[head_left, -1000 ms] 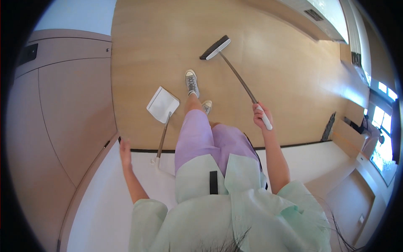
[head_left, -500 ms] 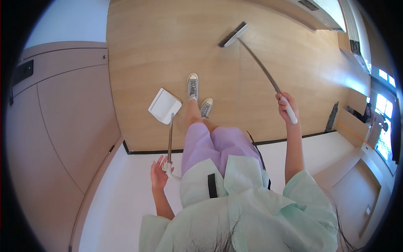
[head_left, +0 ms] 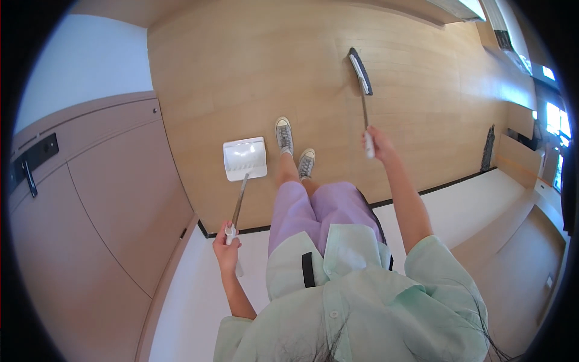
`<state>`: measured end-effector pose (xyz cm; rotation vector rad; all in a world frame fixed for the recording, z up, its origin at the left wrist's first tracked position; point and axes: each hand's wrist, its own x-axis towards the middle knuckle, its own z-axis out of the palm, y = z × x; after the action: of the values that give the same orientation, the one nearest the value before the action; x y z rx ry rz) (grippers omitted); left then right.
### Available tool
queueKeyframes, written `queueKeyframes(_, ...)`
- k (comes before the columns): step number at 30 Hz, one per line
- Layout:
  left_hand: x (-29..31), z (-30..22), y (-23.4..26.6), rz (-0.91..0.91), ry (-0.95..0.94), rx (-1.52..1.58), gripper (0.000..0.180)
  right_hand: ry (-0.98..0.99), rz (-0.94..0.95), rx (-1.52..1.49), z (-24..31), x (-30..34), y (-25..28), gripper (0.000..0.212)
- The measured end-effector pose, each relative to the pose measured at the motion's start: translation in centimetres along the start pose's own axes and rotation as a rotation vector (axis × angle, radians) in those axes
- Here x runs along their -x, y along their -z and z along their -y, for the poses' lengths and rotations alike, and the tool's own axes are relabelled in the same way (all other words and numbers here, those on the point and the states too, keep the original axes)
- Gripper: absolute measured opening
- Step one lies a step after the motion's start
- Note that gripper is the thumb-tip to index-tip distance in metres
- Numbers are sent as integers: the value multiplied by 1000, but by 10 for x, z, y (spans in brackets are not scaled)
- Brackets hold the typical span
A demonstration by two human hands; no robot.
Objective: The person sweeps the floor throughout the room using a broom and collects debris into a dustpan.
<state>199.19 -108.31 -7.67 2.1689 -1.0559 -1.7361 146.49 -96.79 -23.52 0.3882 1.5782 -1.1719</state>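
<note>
A white dustpan [head_left: 245, 155] with a long metal handle is at floor level, left of my feet. My left hand [head_left: 226, 250] is closed round the white grip at the top of that handle. In my right hand [head_left: 382, 145], the fingers wrap the white end of a broom [head_left: 365, 108]. The broom's white head with dark bristles lies farther out, right of my feet, its long side pointing away from me. Well apart from each other, the broom head and the dustpan do not touch.
My grey sneakers [head_left: 284, 134] stand on the wooden floor [head_left: 241, 72] between the two tools. A brown door [head_left: 114, 193] with a dark handle is on the left. White wall [head_left: 452, 205] with black skirting runs behind me. A dark fuzzy strip [head_left: 488, 148] is at the right.
The broom head has swung round and come nearer, and my right hand has moved left and outward with it. The dustpan has turned straighter, and my left hand has closed on its grip.
</note>
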Motion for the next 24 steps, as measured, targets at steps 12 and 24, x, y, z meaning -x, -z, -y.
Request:
queueKeyframes(12, -96, -216, -99, 367, -591, -1005, 50, 75, -242, 583, -30, 23, -93, 17)
queueKeyframes(24, -124, -354, -314, 469, -867, -1230, 50, -147, 250, -17, 113, 95, -65, 26)
